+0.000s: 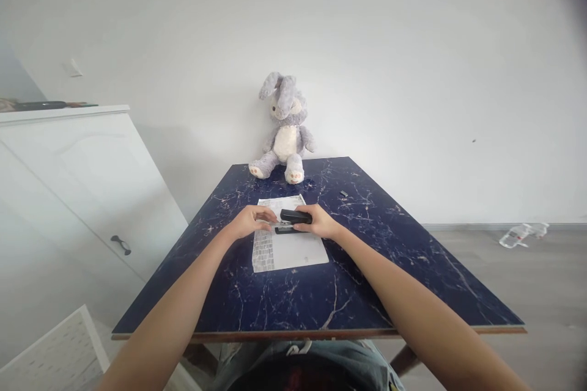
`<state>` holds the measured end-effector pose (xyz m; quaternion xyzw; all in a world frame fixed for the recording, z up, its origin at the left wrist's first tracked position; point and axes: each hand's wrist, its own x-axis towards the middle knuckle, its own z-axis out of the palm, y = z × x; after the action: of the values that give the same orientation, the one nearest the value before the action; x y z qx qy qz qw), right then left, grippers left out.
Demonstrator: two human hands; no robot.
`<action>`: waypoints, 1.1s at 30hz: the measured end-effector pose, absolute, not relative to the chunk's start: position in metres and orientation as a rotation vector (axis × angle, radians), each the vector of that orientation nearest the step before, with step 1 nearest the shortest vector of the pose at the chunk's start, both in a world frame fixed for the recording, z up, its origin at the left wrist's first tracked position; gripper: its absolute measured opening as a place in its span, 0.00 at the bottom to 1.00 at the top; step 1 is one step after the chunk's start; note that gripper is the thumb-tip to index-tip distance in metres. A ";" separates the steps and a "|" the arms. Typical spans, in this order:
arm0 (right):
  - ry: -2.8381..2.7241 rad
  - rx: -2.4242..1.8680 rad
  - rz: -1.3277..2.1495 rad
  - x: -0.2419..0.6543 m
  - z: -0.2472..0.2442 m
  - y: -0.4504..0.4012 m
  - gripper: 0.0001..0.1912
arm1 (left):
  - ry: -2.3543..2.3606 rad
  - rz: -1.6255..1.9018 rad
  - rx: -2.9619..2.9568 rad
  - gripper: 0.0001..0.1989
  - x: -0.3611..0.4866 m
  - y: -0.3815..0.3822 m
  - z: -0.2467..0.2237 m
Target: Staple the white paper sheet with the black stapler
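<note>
Table [284,305], one, dark blue and marbled, has one white cabinet [96,189] to its left. One plush rabbit [285,140] sits at its far edge; whitish plastic packaging [516,235] lies on the floor to its right. On its middle, one partly printed paper [300,256] is half hidden by two hands. The right hand [316,223] clasps one black stapler [293,217] over the table's middle; the left hand [254,221] curls beside its front, pinching something or not, I cannot tell. One small grey piece [343,193] lies on the table's far right part.
</note>
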<state>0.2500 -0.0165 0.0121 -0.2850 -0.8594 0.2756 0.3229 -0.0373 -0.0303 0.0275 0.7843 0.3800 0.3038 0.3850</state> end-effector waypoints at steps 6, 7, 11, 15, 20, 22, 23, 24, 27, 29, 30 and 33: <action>-2.328 -0.575 0.760 0.232 0.011 -0.028 0.16 | 0.931 0.801 2.144 0.29 -0.016 -0.036 0.022; -2.332 -0.569 0.760 0.230 0.012 -0.029 0.16 | 0.940 0.787 2.161 0.29 -0.016 -0.035 0.022; -2.253 -0.652 0.667 0.241 0.022 -0.020 0.17 | 1.041 0.928 2.131 0.23 -0.015 -0.030 0.024; -2.012 -1.036 0.391 0.280 0.033 0.003 0.14 | 1.159 0.949 2.258 0.18 -0.003 -0.026 0.016; -2.061 -1.387 0.301 0.332 0.027 0.026 0.11 | 1.159 0.471 2.554 0.29 0.008 -0.030 -0.003; -2.161 -1.392 0.349 0.341 0.023 0.028 0.10 | 1.161 0.433 2.547 0.29 0.007 -0.032 -0.007; -2.219 -1.361 0.384 0.342 0.022 0.029 0.10 | 1.165 0.439 2.536 0.29 0.006 -0.032 -0.007; -2.275 -1.315 0.423 0.342 0.021 0.028 0.10 | 1.167 0.454 2.523 0.28 0.006 -0.033 -0.007; -2.365 -1.185 0.521 0.331 0.021 0.024 0.11 | 1.097 0.495 2.504 0.25 0.005 -0.035 -0.003; -2.376 -1.136 0.552 0.322 0.022 0.021 0.12 | 1.003 0.494 2.521 0.24 0.009 -0.038 0.001; -2.381 -1.114 0.566 0.318 0.023 0.019 0.12 | 0.964 0.478 2.533 0.23 0.011 -0.039 0.003; -2.403 -1.073 0.585 0.311 0.024 0.015 0.13 | 0.919 0.376 2.551 0.25 0.018 -0.042 0.004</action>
<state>0.3110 0.0153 0.0244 -0.3883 -0.8692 0.2116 0.2211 0.0183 -0.0424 0.0045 0.9128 0.3290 0.1347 0.2009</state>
